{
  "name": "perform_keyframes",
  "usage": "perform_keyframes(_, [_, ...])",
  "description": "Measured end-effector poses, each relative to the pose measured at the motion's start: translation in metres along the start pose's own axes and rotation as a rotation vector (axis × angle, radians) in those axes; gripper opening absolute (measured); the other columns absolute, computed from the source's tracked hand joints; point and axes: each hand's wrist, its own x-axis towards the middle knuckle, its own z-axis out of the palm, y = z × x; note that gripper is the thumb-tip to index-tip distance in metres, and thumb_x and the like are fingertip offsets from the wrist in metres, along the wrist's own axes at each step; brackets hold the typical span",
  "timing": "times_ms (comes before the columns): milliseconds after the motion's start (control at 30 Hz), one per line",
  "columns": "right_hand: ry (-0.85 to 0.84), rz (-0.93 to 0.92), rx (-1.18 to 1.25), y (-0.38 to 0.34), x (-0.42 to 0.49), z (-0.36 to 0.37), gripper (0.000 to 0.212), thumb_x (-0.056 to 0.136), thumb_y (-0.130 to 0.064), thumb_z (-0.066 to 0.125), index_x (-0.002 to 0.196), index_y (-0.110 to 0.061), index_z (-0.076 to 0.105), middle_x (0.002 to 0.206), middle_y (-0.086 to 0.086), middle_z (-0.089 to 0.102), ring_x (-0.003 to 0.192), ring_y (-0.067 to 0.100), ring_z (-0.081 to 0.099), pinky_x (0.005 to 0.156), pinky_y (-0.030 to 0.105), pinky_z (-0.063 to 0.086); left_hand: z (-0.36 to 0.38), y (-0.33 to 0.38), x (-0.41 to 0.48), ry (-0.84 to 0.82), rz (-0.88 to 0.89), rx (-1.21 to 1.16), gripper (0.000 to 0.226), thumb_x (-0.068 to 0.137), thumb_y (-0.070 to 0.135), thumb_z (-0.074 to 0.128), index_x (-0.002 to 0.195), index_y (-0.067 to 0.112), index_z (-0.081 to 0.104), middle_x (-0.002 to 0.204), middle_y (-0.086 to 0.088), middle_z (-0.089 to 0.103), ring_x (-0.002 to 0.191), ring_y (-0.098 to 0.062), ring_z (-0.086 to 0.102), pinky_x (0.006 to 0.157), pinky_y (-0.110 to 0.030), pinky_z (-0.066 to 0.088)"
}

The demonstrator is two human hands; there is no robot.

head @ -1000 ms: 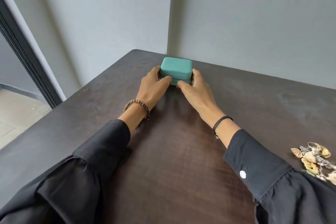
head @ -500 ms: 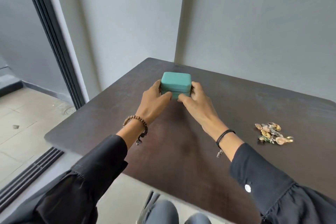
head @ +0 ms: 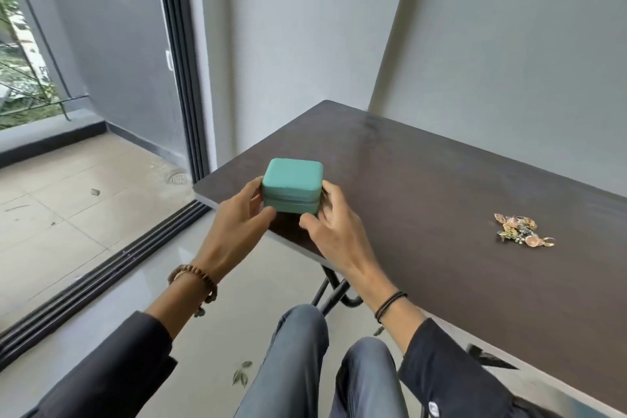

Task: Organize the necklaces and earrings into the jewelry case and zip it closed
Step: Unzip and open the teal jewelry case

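Both forearms reach forward from dark sleeves, the left hand and right hand cupped toward each other with fingers clamped on the closed teal jewelry case (zip seam shut) between them. It sits at the bench near-left corner. The jewelry pile lies well apart rightward.

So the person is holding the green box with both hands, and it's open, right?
Not quite. Both the left hand and the right hand do hold the green box, but the head view shows it closed, lid down on its base.
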Motion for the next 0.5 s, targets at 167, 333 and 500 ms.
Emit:
perform_keyframes(167, [-0.054,-0.011,0.005,-0.003,-0.006,0.018,0.058,0.09,-0.011,0.062,0.144,-0.025,0.046,0.13,-0.01,0.065,0.108,-0.018,0.058,0.08,-0.002,0.043,-0.019,-0.015,-0.01,-0.004,-0.032,-0.003,0.06,0.093,-0.004,0.054,0.149,0.017,0.048,0.138,0.008,0.064,0.127,0.0,0.058,0.111,-0.032,0.047])
perform_keyframes(333, [-0.055,-0.01,-0.019,0.006,0.005,0.013,0.051,0.09,-0.007,0.061,0.137,-0.024,0.051,0.122,-0.015,0.066,0.103,-0.024,0.057,0.085,0.003,0.046,-0.026,-0.029,-0.004,-0.025,-0.035,0.093,0.059,0.089,0.0,0.063,0.145,0.016,0.051,0.134,0.005,0.065,0.127,-0.007,0.06,0.114,-0.035,0.045])
perform_keyframes(500, [-0.032,0.057,-0.035,0.015,0.034,0.004,0.048,0.092,-0.012,0.055,0.139,-0.024,0.054,0.13,-0.017,0.064,0.12,-0.008,0.056,0.104,0.016,0.045,-0.027,-0.042,0.013,-0.057,-0.068,0.293,0.089,0.081,0.035,0.084,0.153,0.013,0.036,0.15,-0.001,0.05,0.14,-0.019,0.044,0.117,-0.039,0.038])
